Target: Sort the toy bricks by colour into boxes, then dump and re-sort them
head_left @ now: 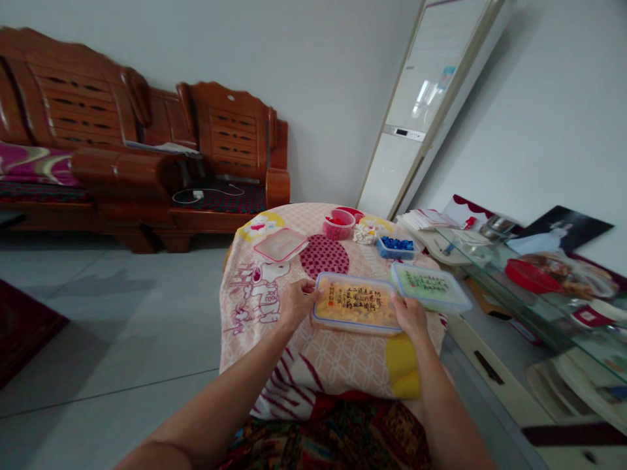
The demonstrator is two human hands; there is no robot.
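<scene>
A lidded clear box with yellow pieces inside (356, 302) lies on the cloth-covered round table (274, 287) right in front of me. My left hand (295, 301) grips its left end with curled fingers. At its near right corner sits my right hand (410, 314), fingers closed on the rim. A second lidded box with green contents (430, 286) lies just to the right, touching the first.
Further back on the table are a loose pink-rimmed lid (280, 244), a red tub (338, 224), a heap of white pieces (365, 233) and a blue-filled box (396, 247). A wooden sofa (137, 156) stands at left, a cluttered glass shelf (529, 274) at right.
</scene>
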